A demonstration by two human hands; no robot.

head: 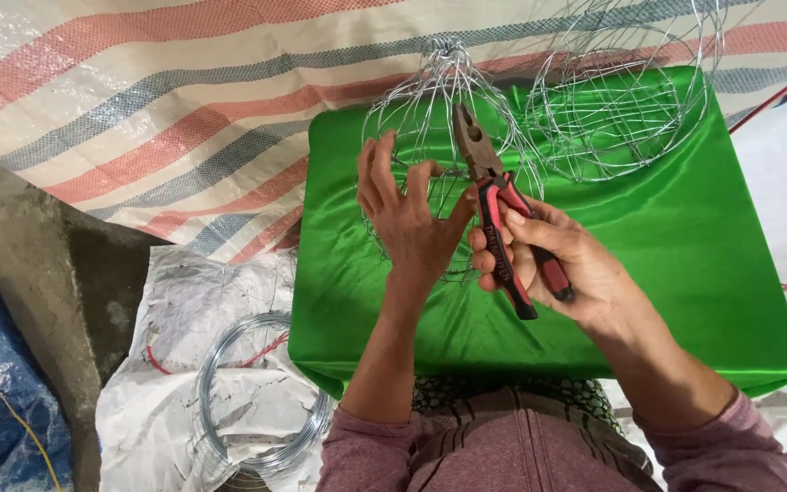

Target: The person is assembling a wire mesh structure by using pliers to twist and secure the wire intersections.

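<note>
Silvery wire frame (430, 100) domed, steadied by spread left-hand fingers (384, 173); right hand (548, 264) grips pliers (503, 219).

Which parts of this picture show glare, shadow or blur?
Head view: soft, even daylight; sheen glares on the green satin cloth; faint shadow under the left hand and right hand; pliers sharp; thin wire frame partly lost against the striped tarp.

You have soft, bright daylight here, with no hard shadows. The green cloth (649, 246) shines a little along its folds, but the glare hides nothing. Your hands look sharp, and so do the pliers (503, 214). The thin wire frame (439, 100) is hard to see against the striped sheet (157, 100). The corners look a bit stretched and darker at lower left
</note>
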